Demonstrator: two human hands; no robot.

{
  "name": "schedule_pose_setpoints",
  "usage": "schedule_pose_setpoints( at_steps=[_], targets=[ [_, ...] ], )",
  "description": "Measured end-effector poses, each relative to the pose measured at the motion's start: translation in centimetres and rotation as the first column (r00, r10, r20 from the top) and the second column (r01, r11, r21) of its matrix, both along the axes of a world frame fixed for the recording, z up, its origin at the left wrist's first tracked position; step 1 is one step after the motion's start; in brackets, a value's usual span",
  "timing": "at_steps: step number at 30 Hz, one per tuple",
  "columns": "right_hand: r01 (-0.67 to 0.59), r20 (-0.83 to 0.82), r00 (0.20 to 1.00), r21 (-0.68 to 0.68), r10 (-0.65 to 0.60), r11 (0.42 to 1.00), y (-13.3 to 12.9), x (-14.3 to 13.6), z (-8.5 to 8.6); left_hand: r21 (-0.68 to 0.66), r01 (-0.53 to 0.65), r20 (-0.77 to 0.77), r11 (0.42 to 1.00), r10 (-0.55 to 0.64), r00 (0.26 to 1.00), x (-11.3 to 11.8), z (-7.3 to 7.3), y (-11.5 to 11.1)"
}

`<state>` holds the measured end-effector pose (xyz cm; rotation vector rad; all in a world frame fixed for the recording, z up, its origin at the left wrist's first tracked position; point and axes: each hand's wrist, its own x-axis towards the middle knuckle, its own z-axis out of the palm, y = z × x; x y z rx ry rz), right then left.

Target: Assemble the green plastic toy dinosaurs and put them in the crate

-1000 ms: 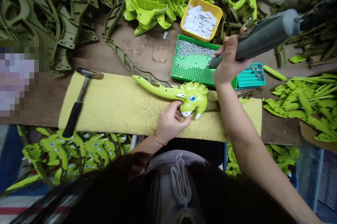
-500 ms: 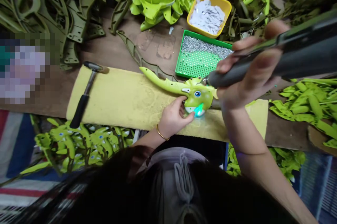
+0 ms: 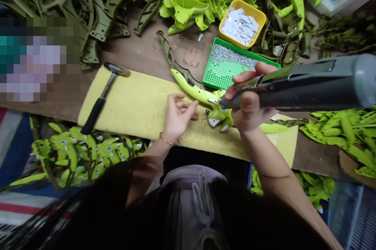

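While the right hand [image 3: 249, 120] is closed around a grey power screwdriver [image 3: 308, 89], its tip at the green horned toy [image 3: 221, 115] on the yellow cloth [image 3: 141, 105], the left hand [image 3: 177, 117] hovers half-curled beside the toy, visibly holding nothing.

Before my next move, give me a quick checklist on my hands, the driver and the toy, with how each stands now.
1. Driver in a firm hold: ok, the right hand is wrapped round it.
2. Driver tip seated: cannot tell; it is at the toy by the white horn, but contact is too small to see.
3. Left hand on the toy: not ok, it is apart from it, over the cloth.
4. Left hand free of parts: cannot tell, its curled fingers could hide something small.
5. Hammer clear of the toy: ok, it lies at the cloth's left end.
6. Screws at hand: ok, in the green tray.
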<state>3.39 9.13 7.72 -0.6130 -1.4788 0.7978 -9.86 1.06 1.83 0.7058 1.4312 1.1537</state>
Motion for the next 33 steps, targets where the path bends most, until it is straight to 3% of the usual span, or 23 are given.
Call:
schedule_pose_setpoints(
  at_steps=[2, 4, 11, 17, 20, 22, 24, 26, 30, 33],
  targets=[
    [-0.004, -0.016, 1.0, 0.002, 0.004, 1.0, 0.1, 0.0, -0.2, -0.028, -0.169, 0.082, 0.985, 0.171, 0.982, -1.4, -0.2, 1.1],
    [-0.008, -0.012, 1.0, -0.006, 0.008, 1.0, 0.2, 0.0, -0.6, -0.053, -0.232, 0.125, 0.971, 0.237, 0.964, -2.6, -0.1, 2.5],
    [-0.079, 0.027, 0.996, -0.02, 0.079, 0.997, 0.3, -0.2, -2.2, -0.077, -0.164, 0.249, 0.984, 0.178, 0.952, -2.7, 0.7, 5.5],
    [-0.031, 0.018, 0.999, -0.022, 0.031, 0.999, -1.0, 0.0, -3.2, -0.056, -0.204, 0.289, 0.977, 0.212, 0.934, -2.2, 0.7, 4.6],
    [-0.043, 0.003, 0.999, -0.036, 0.043, 0.998, -1.2, 0.1, -2.2, -0.061, -0.227, 0.319, 0.972, 0.234, 0.918, -2.2, 0.5, 3.8],
    [-0.01, -0.03, 1.0, -0.078, 0.007, 0.997, -0.3, -0.2, -0.8, -0.062, -0.229, 0.34, 0.971, 0.236, 0.91, -2.1, 0.3, 3.3],
    [0.116, -0.131, 0.983, -0.097, -0.128, 0.988, 1.7, -0.9, 0.3, -0.063, -0.214, 0.363, 0.975, 0.222, 0.905, -2.0, 0.1, 3.0],
    [0.278, -0.23, 0.928, -0.094, -0.293, 0.956, 4.4, -1.8, 0.2, -0.06, -0.183, 0.382, 0.981, 0.192, 0.904, -1.7, 0.0, 2.8],
    [0.461, -0.054, 0.884, -0.07, -0.464, 0.885, 9.0, -2.6, -3.0, -0.058, -0.133, 0.404, 0.989, 0.145, 0.903, -1.4, -0.3, 2.6],
    [0.426, 0.089, 0.904, -0.094, -0.418, 0.9, 10.2, -2.1, -5.3, -0.048, -0.12, 0.407, 0.992, 0.129, 0.904, -1.4, -0.6, 2.5]
  ],
)
